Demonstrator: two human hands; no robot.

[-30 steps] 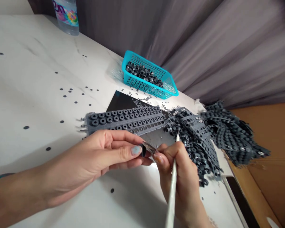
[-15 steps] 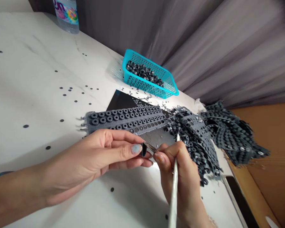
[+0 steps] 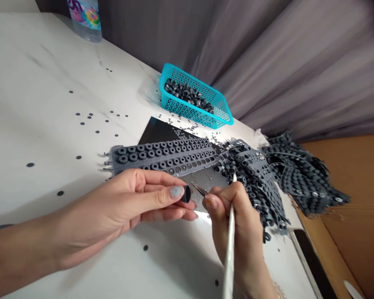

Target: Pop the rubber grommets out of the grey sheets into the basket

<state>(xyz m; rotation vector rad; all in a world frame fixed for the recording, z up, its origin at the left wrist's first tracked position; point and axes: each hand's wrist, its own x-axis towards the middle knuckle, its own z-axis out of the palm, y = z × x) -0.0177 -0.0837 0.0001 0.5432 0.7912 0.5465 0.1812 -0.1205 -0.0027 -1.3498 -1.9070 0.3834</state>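
The tool, gripped by the right hand, has withdrawn just clear of the ring pinched in the left hand; beyond both, the basket holds loose rings, while the sheet still bears rows of parts.

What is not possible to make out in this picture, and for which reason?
In the head view:
Black tube: its far end, covered by the left hand.
Metal tip and white stick: whether they join, hidden by the right hand.
Bottle: its top, cut off by the upper edge.
Small parts in the basket: their number, because they overlap.
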